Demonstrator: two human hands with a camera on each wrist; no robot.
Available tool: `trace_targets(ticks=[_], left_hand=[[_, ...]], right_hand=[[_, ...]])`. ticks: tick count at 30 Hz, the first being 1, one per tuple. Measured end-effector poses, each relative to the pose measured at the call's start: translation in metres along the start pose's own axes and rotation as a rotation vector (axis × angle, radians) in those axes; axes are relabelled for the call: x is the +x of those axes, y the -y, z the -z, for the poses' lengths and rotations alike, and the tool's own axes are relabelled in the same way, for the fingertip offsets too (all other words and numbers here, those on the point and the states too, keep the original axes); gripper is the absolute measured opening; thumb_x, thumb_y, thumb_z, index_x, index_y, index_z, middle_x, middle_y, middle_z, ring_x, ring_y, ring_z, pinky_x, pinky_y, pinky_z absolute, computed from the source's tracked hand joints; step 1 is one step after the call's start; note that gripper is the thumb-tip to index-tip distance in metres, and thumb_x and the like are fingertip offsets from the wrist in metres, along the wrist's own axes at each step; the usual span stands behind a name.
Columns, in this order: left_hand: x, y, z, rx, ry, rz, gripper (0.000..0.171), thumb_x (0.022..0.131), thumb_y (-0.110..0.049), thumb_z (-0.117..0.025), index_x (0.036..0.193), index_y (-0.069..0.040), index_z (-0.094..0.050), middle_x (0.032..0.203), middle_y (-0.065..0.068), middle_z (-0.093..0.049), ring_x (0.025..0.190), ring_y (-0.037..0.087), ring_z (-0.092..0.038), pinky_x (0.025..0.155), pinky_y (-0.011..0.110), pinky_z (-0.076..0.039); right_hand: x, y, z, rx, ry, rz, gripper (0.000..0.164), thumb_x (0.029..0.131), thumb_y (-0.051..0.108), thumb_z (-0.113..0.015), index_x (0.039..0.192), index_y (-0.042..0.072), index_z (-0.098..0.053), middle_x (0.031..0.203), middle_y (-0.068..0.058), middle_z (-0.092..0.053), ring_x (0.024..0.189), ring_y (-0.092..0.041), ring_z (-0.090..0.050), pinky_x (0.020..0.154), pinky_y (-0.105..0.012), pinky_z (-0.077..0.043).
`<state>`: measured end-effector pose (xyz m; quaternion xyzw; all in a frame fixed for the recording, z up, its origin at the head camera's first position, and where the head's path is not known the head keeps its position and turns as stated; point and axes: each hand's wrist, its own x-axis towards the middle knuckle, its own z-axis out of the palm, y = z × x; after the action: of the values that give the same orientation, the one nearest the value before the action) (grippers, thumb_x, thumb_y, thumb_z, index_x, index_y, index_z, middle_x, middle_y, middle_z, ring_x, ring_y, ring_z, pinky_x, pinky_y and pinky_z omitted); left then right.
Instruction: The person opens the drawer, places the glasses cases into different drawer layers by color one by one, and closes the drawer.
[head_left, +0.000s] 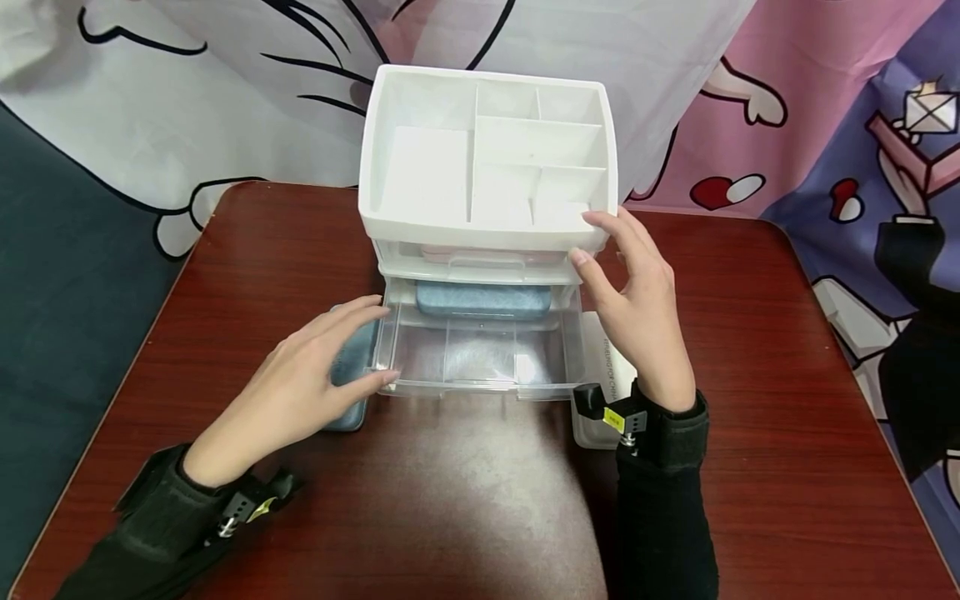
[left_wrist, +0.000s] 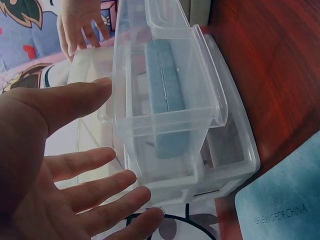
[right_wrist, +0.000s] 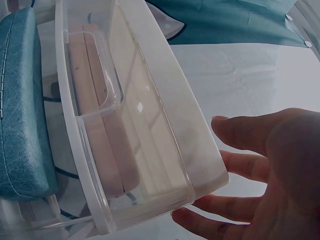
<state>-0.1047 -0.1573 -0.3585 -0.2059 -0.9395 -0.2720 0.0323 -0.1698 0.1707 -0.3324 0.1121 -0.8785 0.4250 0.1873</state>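
Note:
A white desktop organizer [head_left: 487,236] with a divided top stands on the table. Its clear lower drawer [head_left: 480,388] is pulled out, and a blue case [head_left: 483,298] lies at the back of it. Beside the drawer's left side is my left hand [head_left: 300,375], fingers extended and thumb near the front corner; the left wrist view shows nothing in its palm. My right hand [head_left: 637,292] is at the organizer's right front corner, thumb and fingers spread around it; firm contact cannot be made out. Behind the shut upper drawer's clear front lies a pink case [right_wrist: 95,135].
Another blue case [head_left: 351,367] lies on the table [head_left: 750,375] by my left hand, partly covered by it. A pale case [head_left: 596,433] with printed lettering lies right of the drawer, beneath my right wrist. A cartoon-patterned cloth [head_left: 675,50] hangs behind the table.

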Motion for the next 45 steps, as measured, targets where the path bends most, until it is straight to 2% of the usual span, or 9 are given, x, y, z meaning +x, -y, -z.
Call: trace_targets(ticks=[5, 10, 17, 23, 29, 36, 45], left_hand=[[-0.005, 0.003, 0.001, 0.025, -0.002, 0.057, 0.066, 0.083, -0.038, -0.075, 0.14, -0.016, -0.049, 0.147, 0.008, -0.046, 0.131, 0.032, -0.048, 0.091, 0.057, -0.047], [-0.01, 0.009, 0.003, 0.028, -0.01, 0.126, 0.066, 0.084, -0.043, -0.073, 0.14, -0.018, -0.049, 0.148, 0.007, -0.047, 0.133, 0.031, -0.047, 0.095, 0.058, -0.044], [-0.009, 0.018, 0.0, 0.005, -0.015, 0.121, 0.051, 0.094, -0.031, -0.062, 0.14, -0.012, -0.049, 0.145, 0.013, -0.048, 0.13, 0.035, -0.048, 0.095, 0.06, -0.043], [-0.009, 0.023, -0.005, 0.034, 0.032, 0.184, 0.06, 0.091, -0.036, -0.066, 0.141, -0.011, -0.046, 0.148, 0.014, -0.044, 0.131, 0.037, -0.044, 0.093, 0.063, -0.042], [-0.009, 0.032, -0.012, 0.082, 0.064, 0.253, 0.07, 0.085, -0.034, -0.071, 0.142, -0.006, -0.043, 0.152, 0.02, -0.034, 0.131, 0.046, -0.039, 0.089, 0.07, -0.039], [-0.009, 0.045, -0.026, 0.107, 0.033, 0.277, 0.08, 0.081, -0.033, -0.074, 0.146, -0.006, -0.036, 0.149, 0.024, -0.034, 0.124, 0.048, -0.044, 0.08, 0.069, -0.045], [-0.009, 0.051, -0.038, 0.113, 0.044, 0.309, 0.082, 0.081, -0.034, -0.073, 0.147, -0.006, -0.032, 0.148, 0.023, -0.034, 0.121, 0.046, -0.046, 0.077, 0.067, -0.046]], right_hand=[[0.0, -0.001, 0.0, -0.002, -0.002, -0.001, 0.038, 0.092, 0.025, -0.067, 0.129, 0.017, -0.06, 0.144, -0.004, -0.051, 0.133, -0.01, -0.044, 0.101, -0.042, -0.041], [0.0, -0.001, -0.001, 0.001, 0.001, 0.004, 0.038, 0.092, 0.025, -0.067, 0.129, 0.017, -0.06, 0.144, -0.004, -0.051, 0.133, -0.01, -0.044, 0.1, -0.04, -0.041], [0.0, -0.001, -0.001, -0.007, -0.002, 0.003, 0.039, 0.092, 0.025, -0.067, 0.129, 0.017, -0.06, 0.144, -0.005, -0.05, 0.132, -0.012, -0.045, 0.101, -0.042, -0.041], [-0.001, -0.001, -0.001, -0.016, 0.002, -0.004, 0.039, 0.092, 0.026, -0.067, 0.129, 0.018, -0.06, 0.145, -0.006, -0.05, 0.136, -0.012, -0.041, 0.102, -0.043, -0.041], [-0.001, 0.0, -0.001, -0.016, 0.002, -0.005, 0.039, 0.092, 0.025, -0.067, 0.13, 0.018, -0.059, 0.146, -0.007, -0.049, 0.134, -0.015, -0.044, 0.102, -0.042, -0.04], [0.0, 0.0, -0.002, -0.001, 0.001, 0.005, 0.039, 0.092, 0.023, -0.067, 0.13, 0.017, -0.059, 0.145, -0.008, -0.049, 0.132, -0.015, -0.046, 0.101, -0.045, -0.04], [0.0, 0.0, -0.001, -0.002, 0.002, 0.004, 0.039, 0.092, 0.025, -0.067, 0.129, 0.017, -0.06, 0.145, -0.007, -0.049, 0.133, -0.013, -0.044, 0.101, -0.045, -0.041]])
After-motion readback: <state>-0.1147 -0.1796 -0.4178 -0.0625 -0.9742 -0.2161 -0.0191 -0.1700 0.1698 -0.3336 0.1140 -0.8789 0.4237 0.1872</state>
